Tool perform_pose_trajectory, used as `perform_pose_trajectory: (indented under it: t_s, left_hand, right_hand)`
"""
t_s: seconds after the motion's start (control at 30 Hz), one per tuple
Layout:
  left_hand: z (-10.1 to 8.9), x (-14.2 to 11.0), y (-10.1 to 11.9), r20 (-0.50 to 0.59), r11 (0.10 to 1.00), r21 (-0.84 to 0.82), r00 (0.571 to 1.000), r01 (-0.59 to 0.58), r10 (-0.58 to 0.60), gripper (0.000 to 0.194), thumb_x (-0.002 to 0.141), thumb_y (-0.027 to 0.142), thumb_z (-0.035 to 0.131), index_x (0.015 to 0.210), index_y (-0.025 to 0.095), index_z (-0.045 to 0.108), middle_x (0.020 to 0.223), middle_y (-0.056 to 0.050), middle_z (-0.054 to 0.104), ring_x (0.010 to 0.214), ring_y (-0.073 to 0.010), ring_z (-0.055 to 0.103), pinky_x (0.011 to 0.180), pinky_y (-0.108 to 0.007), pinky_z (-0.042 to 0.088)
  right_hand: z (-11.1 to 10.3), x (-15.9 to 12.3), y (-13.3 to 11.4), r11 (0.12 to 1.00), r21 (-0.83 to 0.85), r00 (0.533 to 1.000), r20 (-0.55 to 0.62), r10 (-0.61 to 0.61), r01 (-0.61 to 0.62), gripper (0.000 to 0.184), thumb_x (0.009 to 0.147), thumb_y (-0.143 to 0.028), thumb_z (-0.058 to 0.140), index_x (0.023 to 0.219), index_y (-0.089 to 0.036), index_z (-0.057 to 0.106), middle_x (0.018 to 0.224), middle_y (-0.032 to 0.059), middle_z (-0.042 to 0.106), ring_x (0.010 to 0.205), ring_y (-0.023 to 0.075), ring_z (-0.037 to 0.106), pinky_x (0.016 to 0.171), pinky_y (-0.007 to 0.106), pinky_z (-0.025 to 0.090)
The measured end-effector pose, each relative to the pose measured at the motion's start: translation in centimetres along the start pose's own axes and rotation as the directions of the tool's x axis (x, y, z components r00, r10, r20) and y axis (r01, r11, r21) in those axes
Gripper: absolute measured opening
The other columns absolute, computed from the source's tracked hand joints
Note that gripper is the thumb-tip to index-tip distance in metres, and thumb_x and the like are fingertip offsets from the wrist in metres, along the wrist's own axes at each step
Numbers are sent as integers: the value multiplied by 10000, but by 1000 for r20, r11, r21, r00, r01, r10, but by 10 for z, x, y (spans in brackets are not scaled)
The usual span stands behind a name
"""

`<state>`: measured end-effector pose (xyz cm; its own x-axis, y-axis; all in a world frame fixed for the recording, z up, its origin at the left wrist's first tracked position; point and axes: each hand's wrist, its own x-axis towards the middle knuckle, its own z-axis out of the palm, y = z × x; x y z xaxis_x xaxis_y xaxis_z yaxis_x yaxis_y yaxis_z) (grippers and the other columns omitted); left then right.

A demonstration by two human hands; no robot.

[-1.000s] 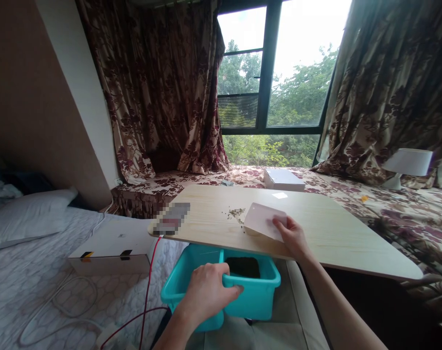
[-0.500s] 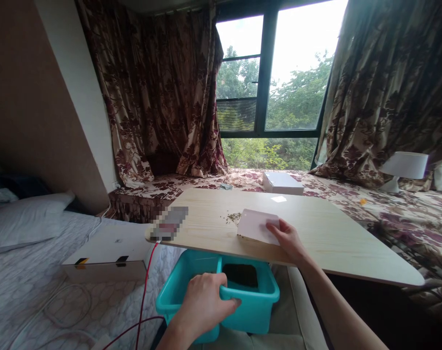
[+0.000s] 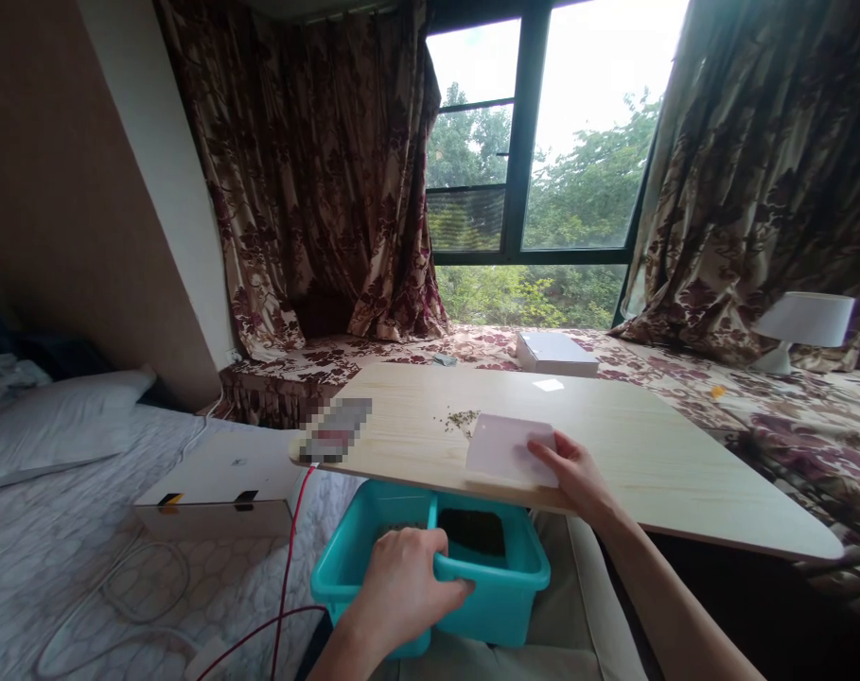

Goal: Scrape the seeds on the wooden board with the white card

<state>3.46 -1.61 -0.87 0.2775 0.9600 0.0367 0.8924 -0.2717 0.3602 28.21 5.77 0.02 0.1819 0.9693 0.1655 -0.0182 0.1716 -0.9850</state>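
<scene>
At far left on the quilted bed (image 3: pixel 39 530), a closed white box (image 3: pixel 220 468); next, a red cable (image 3: pixel 291 549) running up to a blurred-out flat object (image 3: pixel 337 430) at the left end of the pale tabletop (image 3: pixel 635 445). Below the near edge, gripping a teal tub (image 3: pixel 497 605) with the left hand (image 3: pixel 408 572), clamped on the rim at the divider, with thumb outside on the front wall and other fingertips hidden. Behind the knuckles in the left compartment, grains (image 3: pixel 401 527), more in view than half a second ago; in the right compartment, a dark mass (image 3: pixel 472 532). Farther right on the tabletop, a loose scatter of specks (image 3: pixel 462 418), and just beside it a white card (image 3: pixel 497 449), lower and flatter to view than a second ago, closer to the edge above the tub. Probably a stroke toward that edge, with much of the scatter left behind. Last, pinching the card's right end with the right hand (image 3: pixel 575 468): thumb on the upper face, remaining fingers largely hidden beneath. Card reaching leftward from the thumb; specks past its far-left corner, well apart from the fingers.
</scene>
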Motion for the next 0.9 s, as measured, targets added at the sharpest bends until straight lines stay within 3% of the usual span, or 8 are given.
perform_pose_trajectory:
  t_s: [0.13, 0.27, 0.37, 0.5, 0.67, 0.9]
  left_hand:
    - [0, 0, 0, -7, 1000, 11, 1000, -23, 24, 198, 660, 438, 574, 649, 242, 546, 702, 2, 638, 729, -214, 577, 601, -273, 301]
    - [3, -1, 13, 9, 996, 24, 996, -90, 90, 227, 664, 469, 590, 678, 243, 573, 712, -5, 642, 768, -228, 585, 675, -295, 356]
    - [10, -1, 30, 48, 990, 4, 989, -143, 143, 271, 680, 507, 587, 752, 247, 610, 784, -21, 657, 823, -240, 581, 764, -332, 379]
    - [18, 1, 48, 112, 980, -23, 973, -199, 200, 323, 690, 528, 581, 835, 245, 634, 827, -35, 662, 838, -241, 579, 817, -363, 390]
    - [17, 5, 58, 125, 970, -19, 962, -241, 242, 345, 673, 537, 584, 851, 249, 647, 807, -33, 667, 810, -237, 588, 809, -355, 406]
    - [12, 4, 64, 111, 967, 10, 961, -255, 253, 302, 635, 501, 600, 774, 237, 651, 718, -28, 661, 756, -233, 591, 766, -333, 420]
  right_hand:
    - [3, 1, -1, 1000, -15, 1000, 0, -23, 23, 379, 574, -447, 764, 828, -173, 701, 834, 60, 732, 754, 213, 671, 672, 294, 531]
    - [-18, 9, -2, 994, -16, 961, -254, -109, 108, 446, 580, -471, 748, 904, -169, 687, 835, 63, 727, 704, 205, 671, 598, 282, 530]
    - [-38, 13, -1, 991, -98, 933, -339, -116, 88, 417, 581, -441, 744, 890, -166, 694, 801, 53, 725, 670, 189, 664, 562, 260, 518]
    - [-47, 16, 2, 984, -171, 931, -345, -115, 58, 376, 604, -405, 719, 892, -164, 698, 803, 49, 726, 656, 172, 656, 553, 246, 507]
    - [-37, 25, 13, 982, -171, 934, -331, -137, 83, 416, 587, -429, 722, 891, -146, 701, 777, 57, 729, 640, 181, 657, 541, 254, 504]
    - [-28, 17, 16, 989, -127, 976, -194, -96, 72, 433, 567, -458, 738, 858, -138, 712, 730, 63, 729, 602, 186, 660, 519, 256, 503]
